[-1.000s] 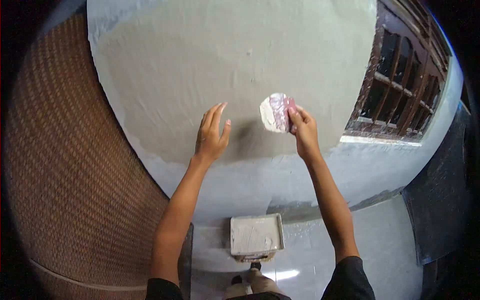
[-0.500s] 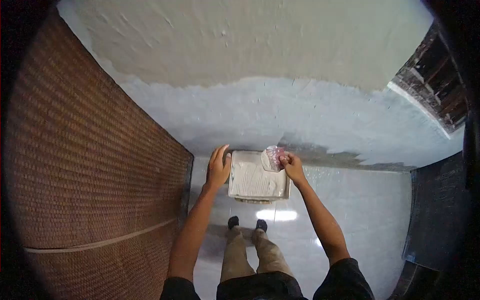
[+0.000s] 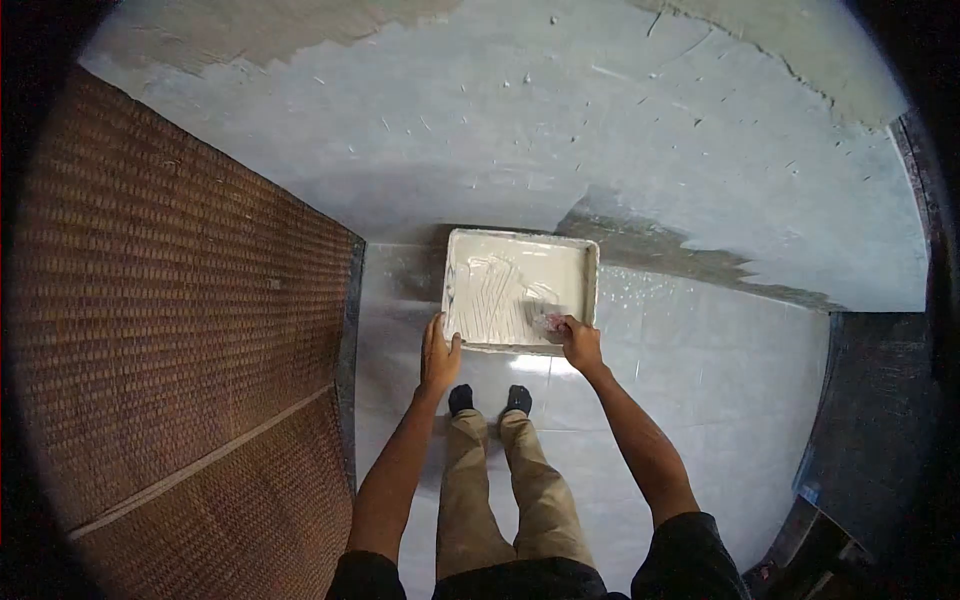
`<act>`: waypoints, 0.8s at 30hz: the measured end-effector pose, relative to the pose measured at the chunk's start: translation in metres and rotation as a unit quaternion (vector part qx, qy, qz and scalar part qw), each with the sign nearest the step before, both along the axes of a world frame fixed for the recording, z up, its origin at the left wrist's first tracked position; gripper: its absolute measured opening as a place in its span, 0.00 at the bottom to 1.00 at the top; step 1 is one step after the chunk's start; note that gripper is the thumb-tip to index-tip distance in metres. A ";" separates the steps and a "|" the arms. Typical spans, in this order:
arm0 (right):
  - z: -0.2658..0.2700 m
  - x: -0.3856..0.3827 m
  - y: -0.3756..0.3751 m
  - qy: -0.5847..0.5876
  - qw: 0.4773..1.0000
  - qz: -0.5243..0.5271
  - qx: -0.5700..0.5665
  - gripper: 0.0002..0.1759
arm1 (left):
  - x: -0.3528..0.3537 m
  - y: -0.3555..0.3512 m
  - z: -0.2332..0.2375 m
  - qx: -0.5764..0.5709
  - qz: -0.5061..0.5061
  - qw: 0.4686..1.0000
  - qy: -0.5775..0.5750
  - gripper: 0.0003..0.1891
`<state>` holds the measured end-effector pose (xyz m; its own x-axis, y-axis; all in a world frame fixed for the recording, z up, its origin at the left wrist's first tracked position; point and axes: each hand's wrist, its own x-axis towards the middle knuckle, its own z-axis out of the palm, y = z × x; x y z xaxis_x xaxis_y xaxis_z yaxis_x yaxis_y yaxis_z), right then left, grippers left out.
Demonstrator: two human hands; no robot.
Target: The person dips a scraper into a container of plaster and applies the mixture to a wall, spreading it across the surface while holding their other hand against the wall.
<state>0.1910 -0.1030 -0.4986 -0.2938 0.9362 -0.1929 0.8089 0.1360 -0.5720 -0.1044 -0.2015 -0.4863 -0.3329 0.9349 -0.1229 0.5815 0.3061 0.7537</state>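
Observation:
A rectangular tray (image 3: 597, 285) of creamy white paste stands near the foot of the wall. My right hand (image 3: 581, 343) grips a flat scraper (image 3: 545, 318) with a reddish part, and its blade rests in the paste at the tray's near right. Ridged strokes mark the paste (image 3: 485, 295) on the left side. At the tray's near left corner is my left hand (image 3: 438, 356), fingers extended and thumb apart, against or very near the rim; it holds nothing.
A wall (image 3: 450, 130) with partly spread plaster rises beyond the tray. Woven matting (image 3: 200, 320) stands on the left. Glossy tiles (image 3: 700, 370) cover the floor, and a dark panel (image 3: 870, 410) is at the right.
The view has tilted down. My right hand has lowered the scraper from the tray's far right into the paste near its front edge. My left hand has shifted towards the near left corner.

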 end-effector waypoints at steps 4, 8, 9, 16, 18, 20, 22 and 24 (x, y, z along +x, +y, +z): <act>0.004 -0.005 -0.007 -0.070 0.996 0.049 0.015 0.14 | 0.000 -0.009 -0.029 -0.001 -0.010 0.999 0.033 0.32; 0.002 -0.007 -0.009 -0.052 0.993 0.097 0.032 0.14 | -0.004 -0.015 -0.047 0.024 -0.026 0.998 0.046 0.33; 0.003 -0.009 -0.009 -0.069 0.991 0.112 0.028 0.14 | -0.004 -0.016 -0.050 0.023 -0.026 0.998 0.045 0.33; -0.012 -0.013 -0.006 -0.098 0.978 0.170 0.063 0.12 | -0.007 -0.027 -0.064 0.007 -0.020 0.999 0.026 0.33; -0.014 -0.015 -0.005 -0.094 0.978 0.172 0.077 0.12 | -0.007 -0.029 -0.064 0.001 -0.017 1.000 0.019 0.33; -0.014 -0.015 -0.002 -0.116 0.976 0.180 0.048 0.14 | -0.007 -0.031 -0.065 -0.010 -0.004 1.000 0.003 0.33; -0.013 -0.017 -0.001 -0.138 0.972 0.187 0.020 0.17 | -0.007 -0.033 -0.066 -0.007 -0.001 1.000 0.000 0.33; -0.010 -0.020 0.000 -0.133 0.973 0.186 0.019 0.17 | -0.009 -0.035 -0.066 -0.004 0.002 1.000 -0.002 0.32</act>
<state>0.1714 -0.1034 -0.5089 -0.5583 0.7827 -0.2750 0.8183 0.4649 -0.3380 -0.1130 -0.2362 -0.5525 -0.3368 0.9324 -0.1310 0.5767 0.3142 0.7541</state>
